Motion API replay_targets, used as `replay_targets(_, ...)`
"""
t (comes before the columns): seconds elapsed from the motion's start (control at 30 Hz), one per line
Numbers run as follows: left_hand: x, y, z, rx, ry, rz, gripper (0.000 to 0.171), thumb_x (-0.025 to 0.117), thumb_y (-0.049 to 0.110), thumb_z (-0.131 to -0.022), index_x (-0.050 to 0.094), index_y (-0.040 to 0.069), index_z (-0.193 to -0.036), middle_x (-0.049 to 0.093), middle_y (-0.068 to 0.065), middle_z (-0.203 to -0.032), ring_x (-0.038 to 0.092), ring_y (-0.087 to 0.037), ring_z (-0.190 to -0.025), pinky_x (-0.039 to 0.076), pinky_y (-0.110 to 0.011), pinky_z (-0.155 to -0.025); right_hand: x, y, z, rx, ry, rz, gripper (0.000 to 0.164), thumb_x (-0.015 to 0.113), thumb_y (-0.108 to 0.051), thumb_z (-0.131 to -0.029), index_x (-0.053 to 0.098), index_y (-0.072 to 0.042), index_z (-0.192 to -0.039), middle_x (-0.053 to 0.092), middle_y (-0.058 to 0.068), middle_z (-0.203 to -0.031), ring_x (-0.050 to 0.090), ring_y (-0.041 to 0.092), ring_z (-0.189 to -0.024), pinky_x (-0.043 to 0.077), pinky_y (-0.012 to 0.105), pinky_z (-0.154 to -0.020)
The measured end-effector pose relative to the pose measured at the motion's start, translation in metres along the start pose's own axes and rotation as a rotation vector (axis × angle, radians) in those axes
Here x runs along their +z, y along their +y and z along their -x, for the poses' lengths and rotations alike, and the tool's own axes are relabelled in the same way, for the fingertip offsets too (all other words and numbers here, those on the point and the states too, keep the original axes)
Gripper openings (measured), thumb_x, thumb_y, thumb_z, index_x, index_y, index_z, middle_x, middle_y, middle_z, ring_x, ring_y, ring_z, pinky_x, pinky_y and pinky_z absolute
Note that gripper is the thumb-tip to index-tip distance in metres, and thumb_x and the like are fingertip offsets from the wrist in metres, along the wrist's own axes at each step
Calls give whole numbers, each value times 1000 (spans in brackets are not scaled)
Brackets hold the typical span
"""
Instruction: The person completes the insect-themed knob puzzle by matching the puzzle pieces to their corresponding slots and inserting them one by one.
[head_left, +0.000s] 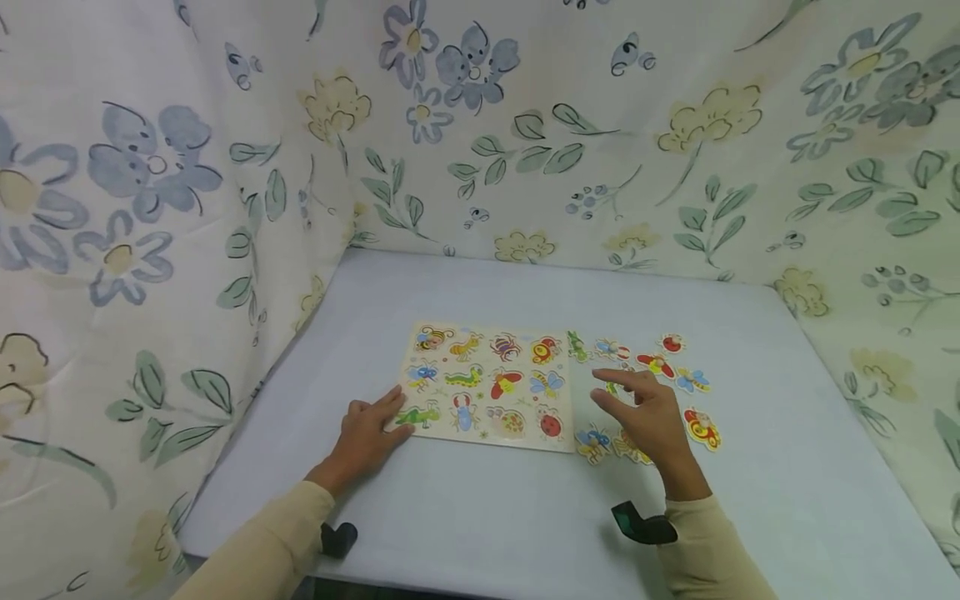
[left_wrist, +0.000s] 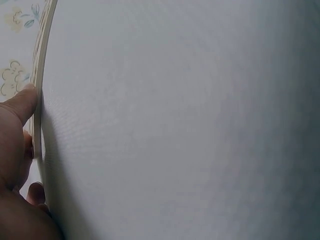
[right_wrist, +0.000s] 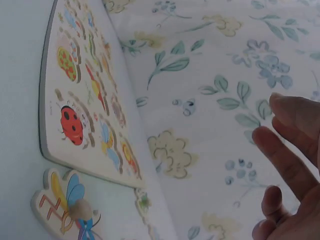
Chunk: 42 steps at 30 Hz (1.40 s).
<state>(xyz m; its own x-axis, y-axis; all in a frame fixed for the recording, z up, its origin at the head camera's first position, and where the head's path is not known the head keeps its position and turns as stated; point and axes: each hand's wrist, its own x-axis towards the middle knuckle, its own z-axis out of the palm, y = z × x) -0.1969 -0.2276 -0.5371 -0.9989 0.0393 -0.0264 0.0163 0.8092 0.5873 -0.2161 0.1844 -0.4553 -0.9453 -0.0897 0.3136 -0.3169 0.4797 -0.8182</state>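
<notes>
A pale puzzle board [head_left: 483,402] printed with rows of colourful insects lies flat on the table. My left hand [head_left: 367,433] rests at its near left corner, thumb along the front edge and fingers at the left side; the left wrist view shows the thumb touching the board's edge. To the right of the board, my right hand [head_left: 648,417] hovers over loose insect pieces, thumb and forefinger spread apart with nothing between them. Below it are a blue-winged insect piece [head_left: 594,443] and a yellow piece [head_left: 632,448], partly covered by the hand. In the right wrist view a ladybug picture [right_wrist: 71,125] shows on the board.
More loose pieces lie right of the board: a green grasshopper [head_left: 576,346], a ladybug [head_left: 672,342], a red-winged insect [head_left: 655,365], a blue-winged one [head_left: 692,380] and a red and yellow one [head_left: 702,428]. A floral curtain [head_left: 525,167] surrounds the white table [head_left: 465,517].
</notes>
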Motion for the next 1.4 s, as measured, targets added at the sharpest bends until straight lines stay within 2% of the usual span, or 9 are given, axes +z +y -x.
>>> replay_targets(0.23,-1,-1,0,11,-9,24,64,68,35,-90,44,10,-144,32,6,-153,34,-23,-96,28,-38,-76,-10,17,17,92,57,61,30,74,-26,-87,73,-11,-113,67,6,-102,43,20,-94,36,41,-73)
replay_targets(0.4,-2,0,0,20,-16,42,64,69,35,-90,45,10,-144,33,6,-153,34,-23,-96,28,-38,-76,-16,33,30,150,72,70,31,75,-24,-87,73,-8,-113,55,8,-86,40,24,-84,33,35,-65)
replay_targets(0.47,-3,0,-1,23,-12,46,64,69,35,-90,45,10,-144,33,5,-153,34,-23,-96,28,-38,-76,-17,40,33,177,66,50,33,75,-25,-87,72,-6,-113,54,11,-89,40,24,-85,33,36,-68)
replay_targets(0.63,-1,-1,-2,19,-17,54,64,69,35,-89,45,10,-144,33,5,-153,34,-24,-95,28,-38,-75,-18,55,42,282,47,69,37,73,-32,-87,72,-6,-113,62,13,-114,45,25,-97,36,42,-76)
replay_targets(0.73,-1,-1,-2,10,-24,49,65,68,36,-90,45,11,-144,33,6,-153,34,-24,-96,28,-38,-75,-18,61,48,322,53,111,37,73,-34,-87,73,-7,-112,62,15,-105,44,26,-86,36,35,-66)
replay_targets(0.83,-2,-1,-2,4,-26,45,65,68,36,-90,45,11,-145,32,6,-154,34,-24,-97,29,-38,-76,-17,66,53,336,68,147,35,75,-31,-86,74,-7,-110,64,17,-109,50,27,-90,37,32,-61)
replay_targets(0.97,-3,0,-2,4,-24,42,65,69,36,-89,45,11,-144,33,5,-153,34,-25,-98,29,-38,-75,-17,70,56,328,91,191,32,76,-27,-85,74,-5,-108,61,18,-126,51,28,-106,37,36,-70)
replay_targets(1.17,-3,0,-2,4,-23,35,65,70,35,-89,45,11,-144,33,5,-153,34,-25,-98,29,-38,-75,-16,72,56,353,101,249,31,76,-27,-85,75,-6,-107,63,17,-121,50,24,-93,39,37,-67)
replay_targets(1.4,-2,-1,-4,15,-25,26,65,70,35,-89,45,10,-144,33,3,-153,33,-25,-98,28,-39,-75,-12,77,58,361,95,298,29,77,-26,-84,75,-5,-104,68,16,-111,57,28,-100,42,41,-75)
